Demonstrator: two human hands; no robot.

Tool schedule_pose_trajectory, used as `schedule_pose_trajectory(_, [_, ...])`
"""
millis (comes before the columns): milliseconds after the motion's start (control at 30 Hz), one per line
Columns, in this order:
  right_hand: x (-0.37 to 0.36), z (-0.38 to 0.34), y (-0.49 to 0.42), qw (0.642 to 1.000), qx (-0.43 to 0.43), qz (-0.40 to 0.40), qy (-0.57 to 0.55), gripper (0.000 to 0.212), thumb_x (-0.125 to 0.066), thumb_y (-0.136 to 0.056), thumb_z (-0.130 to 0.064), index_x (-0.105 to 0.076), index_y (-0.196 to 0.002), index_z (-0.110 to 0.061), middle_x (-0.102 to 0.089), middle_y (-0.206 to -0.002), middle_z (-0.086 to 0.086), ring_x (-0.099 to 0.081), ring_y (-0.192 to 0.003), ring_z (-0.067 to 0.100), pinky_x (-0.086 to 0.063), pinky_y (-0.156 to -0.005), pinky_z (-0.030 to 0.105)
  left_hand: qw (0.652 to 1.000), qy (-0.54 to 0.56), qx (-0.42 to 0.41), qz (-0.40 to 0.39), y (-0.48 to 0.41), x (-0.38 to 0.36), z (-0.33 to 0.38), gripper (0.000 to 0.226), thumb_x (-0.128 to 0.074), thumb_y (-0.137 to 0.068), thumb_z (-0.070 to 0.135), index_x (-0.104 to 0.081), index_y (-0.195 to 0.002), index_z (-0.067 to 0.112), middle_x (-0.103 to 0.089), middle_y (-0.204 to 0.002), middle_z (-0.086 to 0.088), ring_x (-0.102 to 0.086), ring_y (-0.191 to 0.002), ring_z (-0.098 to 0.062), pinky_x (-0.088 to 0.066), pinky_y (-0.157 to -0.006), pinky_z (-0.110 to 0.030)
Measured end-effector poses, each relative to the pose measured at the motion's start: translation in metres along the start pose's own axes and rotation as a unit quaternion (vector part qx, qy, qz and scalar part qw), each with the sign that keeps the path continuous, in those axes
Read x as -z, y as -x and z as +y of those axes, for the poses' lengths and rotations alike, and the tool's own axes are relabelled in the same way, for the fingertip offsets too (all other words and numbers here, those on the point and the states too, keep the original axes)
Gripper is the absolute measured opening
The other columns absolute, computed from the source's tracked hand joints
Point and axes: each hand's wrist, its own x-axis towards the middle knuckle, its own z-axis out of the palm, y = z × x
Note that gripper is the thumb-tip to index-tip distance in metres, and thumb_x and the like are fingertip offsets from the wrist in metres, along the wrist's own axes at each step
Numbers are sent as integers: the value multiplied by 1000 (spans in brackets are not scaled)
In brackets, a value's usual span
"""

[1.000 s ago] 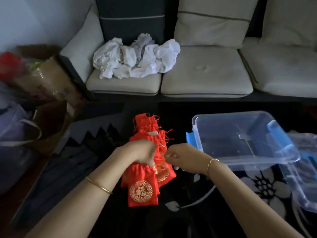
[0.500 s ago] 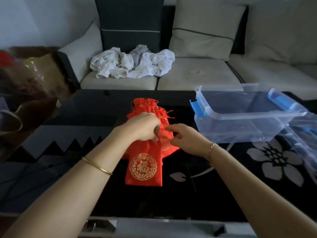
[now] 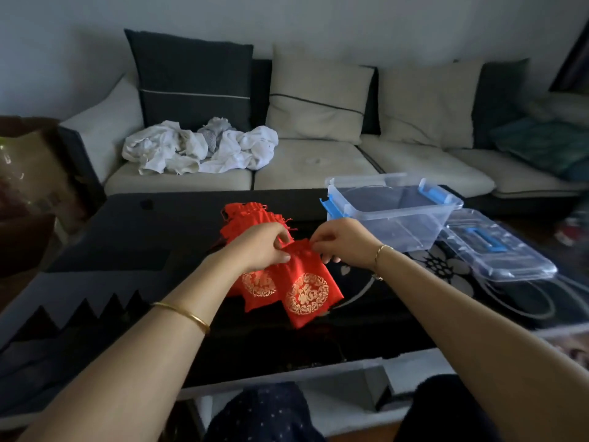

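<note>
Sofa [image 3: 318,161] with pale seats runs along behind everything, and a heap of crumpled white cloth [image 3: 197,148] lies on its left seat. In front of it stands a dark glossy table [image 3: 143,237] with a white flower pattern toward its right side. A clear plastic box [image 3: 398,218] with blue clips sits open at the table's far right corner, and its clear lid [image 3: 497,250] with a blue handle lies flat just beside it along the right edge. Near the middle of the table, toward the far edge, rests a pile of red pouches [image 3: 248,218] with frayed drawstring tops. One red pouch [image 3: 306,282] with a gold round emblem hangs tilted above the table's middle, its lower end overlapping another emblem pouch [image 3: 258,285] that lies to its left. The left hand [image 3: 261,247] pinches the left side of the raised pouch's gathered mouth with curled fingers, and the right hand [image 3: 344,239] pinches the right side of that mouth between thumb and fingertips. A gold bangle [image 3: 185,314] circles the left forearm and a thin bracelet [image 3: 381,253] the right wrist.
</note>
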Motion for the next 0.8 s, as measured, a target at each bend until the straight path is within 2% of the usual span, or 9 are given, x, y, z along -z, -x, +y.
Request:
schedule_pose_trajectory(67, [3, -1, 1, 1000, -7, 14, -5, 12, -59, -87, -11, -69, -90, -5, -68, -75, 8, -61, -63, 12, -53, -67, 24, 1000, -11, 9, 8, 5, 0, -2, 36, -65, -87, 25, -56, -121, 17, -58, -121, -2, -57, -107, -17, -49, -87, -31])
schedule_pose_trajectory(200, [6, 1, 0, 999, -3, 42, -4, 13, -59, -87, -10, -69, -92, -4, -65, -72, 2, -60, -62, 9, -53, -67, 21, 999, -6, 44, 17, 12, 1, -1, 41, -64, -87, 32, -53, -123, 15, -58, -119, -3, -60, -102, -19, -51, -87, -36])
schedule_pose_trajectory(333, [4, 8, -1, 997, -1, 70, -21, 12, -60, -87, -10, -69, -92, -6, -68, -83, 5, -66, -73, 15, -56, -76, 26, 996, 4, 86, 26, 17, -3, 0, 32, -64, -88, 25, -54, -116, 13, -66, -94, -7, -67, -84, -23, -55, -77, -39])
schedule_pose_trajectory(433, [0, 15, -1, 997, 12, 78, -12, 12, -59, -88, -13, -70, -91, -8, -70, -87, 4, -67, -74, 13, -57, -77, 28, 992, 1, 109, 66, 17, -6, 3, 22, -62, -89, 20, -59, -109, 9, -66, -87, -6, -67, -78, -22, -55, -74, -39])
schedule_pose_trajectory(567, [4, 43, -5, 996, 8, 87, -5, 13, -59, -87, -14, -71, -87, -12, -70, -79, 2, -67, -71, 14, -57, -78, 33, 986, 4, 159, 47, 5, -16, 21, 17, -60, -89, 18, -67, -91, 3, -59, -72, -6, -56, -65, -20, -40, -56, -28])
schedule_pose_trajectory(633, [10, 58, -9, 996, 7, 87, 3, 13, -60, -86, -15, -72, -83, -12, -69, -73, 2, -66, -69, 15, -56, -77, 35, 982, 20, 183, 32, -7, -21, 31, 16, -60, -88, 17, -68, -86, 3, -54, -64, -6, -51, -59, -20, -37, -52, -26])
schedule_pose_trajectory(733, [21, 82, -11, 998, -3, 64, 5, 14, -61, -85, -15, -73, -81, -8, -66, -70, 3, -59, -65, 13, -53, -76, 33, 976, 65, 206, 22, -27, -28, 41, 18, -51, -92, 12, -67, -91, 4, -66, -84, -13, -63, -77, -27, -43, -60, -27])
schedule_pose_trajectory(800, [28, 97, -8, 998, -25, 52, -8, 15, -60, -84, -12, -73, -79, -6, -66, -70, 7, -56, -59, 13, -53, -69, 30, 970, 117, 210, 34, -37, -34, 48, 21, -43, -94, 9, -64, -93, 5, -67, -87, -9, -64, -78, -23, -44, -59, -26])
